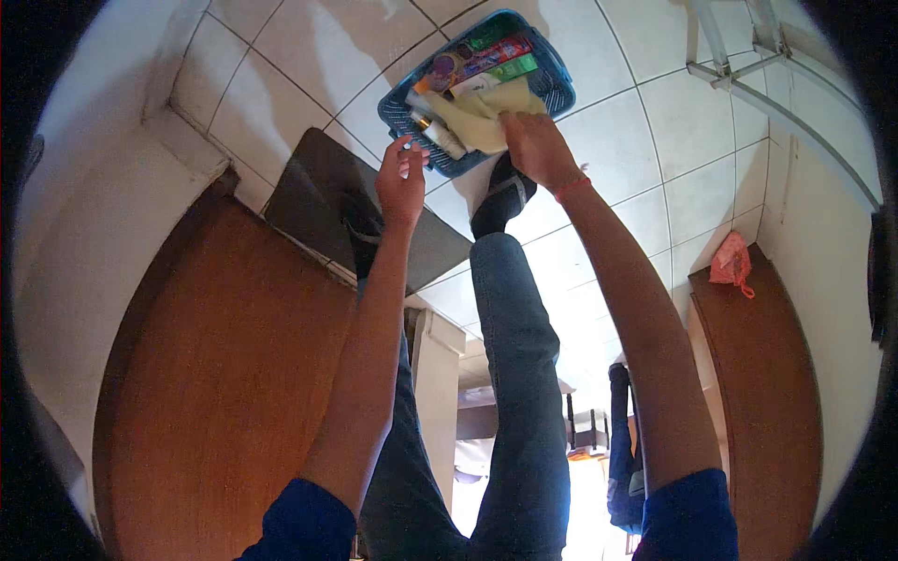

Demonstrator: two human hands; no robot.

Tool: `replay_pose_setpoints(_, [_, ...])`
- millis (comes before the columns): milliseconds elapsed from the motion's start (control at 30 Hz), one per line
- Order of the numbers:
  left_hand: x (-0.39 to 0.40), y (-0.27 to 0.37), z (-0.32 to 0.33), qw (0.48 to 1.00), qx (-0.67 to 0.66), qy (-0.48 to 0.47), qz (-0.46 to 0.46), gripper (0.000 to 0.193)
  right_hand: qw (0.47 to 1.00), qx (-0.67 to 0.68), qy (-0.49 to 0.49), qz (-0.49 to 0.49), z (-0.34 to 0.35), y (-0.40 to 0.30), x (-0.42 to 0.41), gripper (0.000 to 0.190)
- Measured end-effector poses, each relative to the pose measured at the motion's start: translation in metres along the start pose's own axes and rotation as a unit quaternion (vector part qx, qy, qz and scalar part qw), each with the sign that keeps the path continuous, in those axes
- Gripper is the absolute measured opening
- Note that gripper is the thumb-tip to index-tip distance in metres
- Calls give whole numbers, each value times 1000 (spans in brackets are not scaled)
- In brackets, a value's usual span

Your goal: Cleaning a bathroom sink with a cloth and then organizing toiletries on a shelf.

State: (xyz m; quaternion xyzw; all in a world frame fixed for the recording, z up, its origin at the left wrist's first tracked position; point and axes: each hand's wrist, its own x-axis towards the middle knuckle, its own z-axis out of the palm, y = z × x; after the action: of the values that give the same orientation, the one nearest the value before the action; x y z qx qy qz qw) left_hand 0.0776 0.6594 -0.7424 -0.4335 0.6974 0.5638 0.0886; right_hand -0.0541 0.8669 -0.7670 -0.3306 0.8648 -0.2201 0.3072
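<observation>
A blue plastic basket [394, 112] stands on the tiled floor in front of my feet. My right hand [539, 146] grips a pale yellow cloth [484, 116] at the basket's near right side. The cloth drapes over part of the contents. Just outside the near left rim, my left hand [403, 179] is raised with its fingers loosely curled and apart, holding nothing. A small white bottle with a gold band [438, 133] lies closest to it in the basket. Behind the cloth are a green and white tube [515, 68] and a red and purple package [498, 56].
A dark mat [302, 182] lies on the floor under my left foot. Left of it is a brown wooden door [238, 372]. A metal frame [729, 77] stands at the upper right. On a brown wooden surface [765, 365] at right sits a red plastic bag [731, 259].
</observation>
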Motion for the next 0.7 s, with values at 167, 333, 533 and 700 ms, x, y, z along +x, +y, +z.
replay_pose_setpoints(167, [23,5,15,999,0,-28,28,29,989,-83,-108,-49,-16,15,-18,30])
replay_pose_setpoints(333, [47,-15,61,990,110,-43,81,29,994,-73,-38,-73,14,49,14,27])
replay_pose_setpoints(533, [65,-52,61,979,188,-21,75,44,992,-89,-77,-54,30,6,48,30])
replay_pose_setpoints(700, [59,-68,100,982,101,-156,-39,52,980,-138,-63,-127,35,0,78,34])
